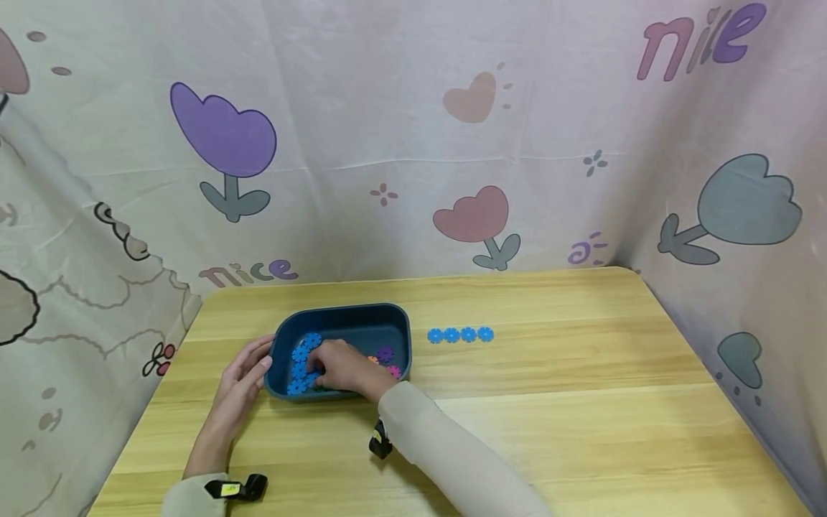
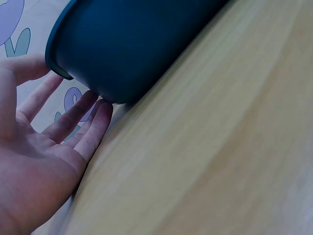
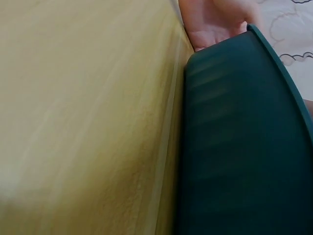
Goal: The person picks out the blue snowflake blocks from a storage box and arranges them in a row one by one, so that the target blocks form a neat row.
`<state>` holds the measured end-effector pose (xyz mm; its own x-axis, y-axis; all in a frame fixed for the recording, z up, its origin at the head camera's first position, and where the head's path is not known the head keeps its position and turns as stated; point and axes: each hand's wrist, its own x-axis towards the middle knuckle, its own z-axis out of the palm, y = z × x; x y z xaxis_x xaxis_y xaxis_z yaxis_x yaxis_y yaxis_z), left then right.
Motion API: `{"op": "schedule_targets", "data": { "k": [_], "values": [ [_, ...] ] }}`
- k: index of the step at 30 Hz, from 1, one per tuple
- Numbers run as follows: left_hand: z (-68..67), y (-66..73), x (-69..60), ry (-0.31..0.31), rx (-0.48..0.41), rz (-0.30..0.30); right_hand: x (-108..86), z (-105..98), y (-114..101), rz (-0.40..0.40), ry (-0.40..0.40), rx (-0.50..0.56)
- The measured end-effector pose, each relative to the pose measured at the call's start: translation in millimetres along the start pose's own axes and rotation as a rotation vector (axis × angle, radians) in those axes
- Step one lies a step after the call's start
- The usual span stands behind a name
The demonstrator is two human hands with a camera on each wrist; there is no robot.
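A dark teal plastic bin holds blue snowflake-shaped discs along its left side. A purple disc and a pink disc lie at its right end, with an orange one partly covered. My left hand rests against the bin's left end. In the left wrist view, its fingers touch the outer wall, loosely extended. My right hand reaches over the near rim, fingers bent down among the blue discs. Its fingertips are hidden, so whether they pinch a disc does not show.
A straight row of several blue discs lies on the wooden table to the right of the bin. Behind the table hangs a printed cloth. Each wrist carries a small black camera.
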<state>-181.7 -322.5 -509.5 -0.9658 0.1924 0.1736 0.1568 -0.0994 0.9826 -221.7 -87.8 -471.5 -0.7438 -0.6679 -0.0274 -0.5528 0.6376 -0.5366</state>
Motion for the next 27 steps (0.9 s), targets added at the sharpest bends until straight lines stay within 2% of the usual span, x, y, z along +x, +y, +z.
{"op": "schedule_targets", "data": {
  "k": [17,27],
  "values": [
    [0.8,1.0,-5.1,0.031,0.027,-0.020,-1.4,-0.9,-3.6,0.026,-0.039,0.012],
    [0.3,0.7,-0.7,0.037,0.040,-0.038,-6.0,-5.9,0.8,0.002,0.036,0.176]
  ]
}}
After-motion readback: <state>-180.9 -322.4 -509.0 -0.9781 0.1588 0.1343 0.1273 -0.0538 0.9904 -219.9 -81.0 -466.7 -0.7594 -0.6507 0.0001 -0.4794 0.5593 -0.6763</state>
